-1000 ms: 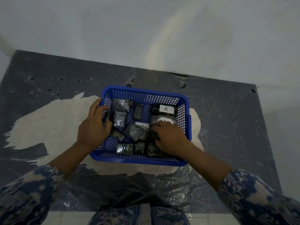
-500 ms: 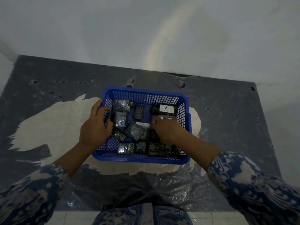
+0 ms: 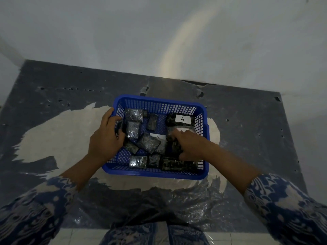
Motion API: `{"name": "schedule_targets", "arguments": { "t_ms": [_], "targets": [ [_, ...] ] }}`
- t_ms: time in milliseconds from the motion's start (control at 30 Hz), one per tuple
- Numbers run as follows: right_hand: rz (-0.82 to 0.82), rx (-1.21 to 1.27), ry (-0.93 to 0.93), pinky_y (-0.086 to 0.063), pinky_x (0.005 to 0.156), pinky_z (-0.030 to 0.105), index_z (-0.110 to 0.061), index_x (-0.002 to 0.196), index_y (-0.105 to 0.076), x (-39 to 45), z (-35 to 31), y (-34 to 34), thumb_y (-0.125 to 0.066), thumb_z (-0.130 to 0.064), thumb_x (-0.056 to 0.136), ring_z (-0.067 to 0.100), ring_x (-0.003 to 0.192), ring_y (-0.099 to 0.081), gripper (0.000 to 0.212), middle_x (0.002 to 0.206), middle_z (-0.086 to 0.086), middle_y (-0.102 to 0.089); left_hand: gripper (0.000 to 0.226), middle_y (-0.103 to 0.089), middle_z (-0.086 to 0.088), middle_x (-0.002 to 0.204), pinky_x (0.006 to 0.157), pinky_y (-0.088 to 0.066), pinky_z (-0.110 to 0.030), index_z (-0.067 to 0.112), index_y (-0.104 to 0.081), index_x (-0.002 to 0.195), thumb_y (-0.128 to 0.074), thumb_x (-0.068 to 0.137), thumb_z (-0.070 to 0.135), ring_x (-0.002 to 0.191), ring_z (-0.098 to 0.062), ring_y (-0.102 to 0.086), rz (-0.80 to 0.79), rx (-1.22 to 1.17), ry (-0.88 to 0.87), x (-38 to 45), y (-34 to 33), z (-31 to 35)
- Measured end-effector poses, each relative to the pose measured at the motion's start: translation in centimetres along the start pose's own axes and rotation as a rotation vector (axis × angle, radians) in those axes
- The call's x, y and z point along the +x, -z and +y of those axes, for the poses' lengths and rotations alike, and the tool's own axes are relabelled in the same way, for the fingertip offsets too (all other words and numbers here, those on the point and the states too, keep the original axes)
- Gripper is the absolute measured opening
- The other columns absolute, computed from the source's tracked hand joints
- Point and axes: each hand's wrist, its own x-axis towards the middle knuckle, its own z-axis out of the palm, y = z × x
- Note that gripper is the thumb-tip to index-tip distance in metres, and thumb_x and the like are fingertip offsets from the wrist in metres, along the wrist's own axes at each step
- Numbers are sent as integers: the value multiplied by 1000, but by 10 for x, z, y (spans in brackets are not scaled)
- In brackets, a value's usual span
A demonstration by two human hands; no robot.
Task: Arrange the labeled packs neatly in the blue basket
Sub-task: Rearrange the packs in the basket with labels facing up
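A blue mesh basket [image 3: 159,174] sits in the middle of the table and holds several dark, shiny wrapped packs. One pack with a white "A" label [image 3: 182,119] lies flat at the back right. A second labeled pack [image 3: 157,137] lies partly buried in the middle. My left hand [image 3: 106,138] grips the basket's left wall, its fingers curled over the rim around a small dark pack. My right hand [image 3: 189,145] reaches into the right side and grips a dark pack [image 3: 174,145] standing below the labeled one. Smaller packs [image 3: 138,161] lie along the front.
The table [image 3: 53,106] is dark grey with a worn pale patch under the basket. A white wall [image 3: 159,32] rises directly behind it. Crumpled clear plastic [image 3: 194,200] covers the near edge. My patterned blue sleeves fill the bottom corners.
My right hand has shifted back from the front right corner toward the middle right, uncovering the packs along the front. The left hand has kept its grip on the left wall.
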Motion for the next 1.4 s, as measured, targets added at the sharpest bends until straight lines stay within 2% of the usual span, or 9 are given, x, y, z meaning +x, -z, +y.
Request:
{"name": "schedule_targets", "arguments": {
  "t_ms": [233, 333, 400, 600, 733, 1033, 1167, 1300, 1400],
  "targets": [
    [-45, 187, -59, -43, 60, 27, -31, 117, -25, -17, 13, 9, -75, -34, 76, 15, 79, -53, 64, 106, 0, -51, 42, -27, 1, 162, 53, -44, -31, 16, -54, 127, -68, 88, 17, 78, -31, -65, -2, 6, 12, 0, 0, 1],
    [-41, 200, -60, -51, 75, 34, -30, 139, -27, -25, 16, 15, -70, -31, 82, 17, 93, -55, 72, 116, -6, -46, 42, -27, 1, 162, 51, -48, -34, 15, -54, 127, -68, 88, 16, 77, -31, -65, 0, 6, 8, 0, 0, 1],
    [-11, 172, -50, -50, 86, 35, -27, 133, -43, -31, 17, 19, -69, -31, 83, 20, 105, -54, 57, 125, -2, -50, 42, -27, 1, 162, 51, -49, -36, 15, -54, 127, -68, 88, 15, 77, -31, -65, 0, 6, 7, 1, 0, 1],
    [277, 615, -104, -57, 76, 40, -32, 103, -53, -59, 20, 36, -66, -28, 83, 15, 89, -63, 25, 104, -4, -62, 40, -26, 1, 162, 50, -39, -28, 14, -54, 126, -68, 88, 16, 69, -27, -62, 0, 3, 3, 0, 0, 1],
    [446, 904, -177, -55, 71, 26, -33, 95, -58, -74, 16, 29, -69, -33, 86, 5, 86, -61, 15, 99, -10, -62, 41, -26, 0, 162, 51, -39, -28, 15, -54, 126, -68, 88, 15, 72, -27, -64, -3, -3, -2, -1, 0, 0],
    [441, 1207, -363, -51, 65, 10, -30, 121, -57, -77, 19, -3, -76, -8, 80, 1, 90, -65, 51, 109, -8, -64, 42, -27, -2, 162, 54, -42, -31, 12, -55, 127, -69, 87, 13, 80, -32, -66, -2, 3, 3, -1, 1, 3],
    [501, 1389, -397, -56, 70, 19, -28, 118, -58, -77, 18, -3, -76, -4, 79, 12, 96, -68, 49, 110, 0, -67, 41, -27, -1, 162, 56, -40, -29, 14, -55, 127, -68, 88, 15, 86, -31, -66, -4, -5, 13, 0, 1, 5],
    [542, 1716, -335, -54, 94, 48, -14, 116, -58, -72, 14, 0, -71, 4, 80, 31, 108, -67, 42, 120, 16, -65, 40, -26, -1, 162, 56, -39, -29, 15, -54, 126, -68, 89, 15, 86, -31, -66, -9, -9, 17, -1, 1, 4],
    [527, 1937, -285, -54, 95, 49, -16, 122, -58, -69, 13, 3, -64, 7, 85, 34, 110, -66, 44, 123, 19, -64, 40, -26, 0, 162, 57, -40, -29, 16, -53, 127, -67, 89, 16, 88, -31, -65, -11, -12, 20, 0, 1, 4]
  ]
}}
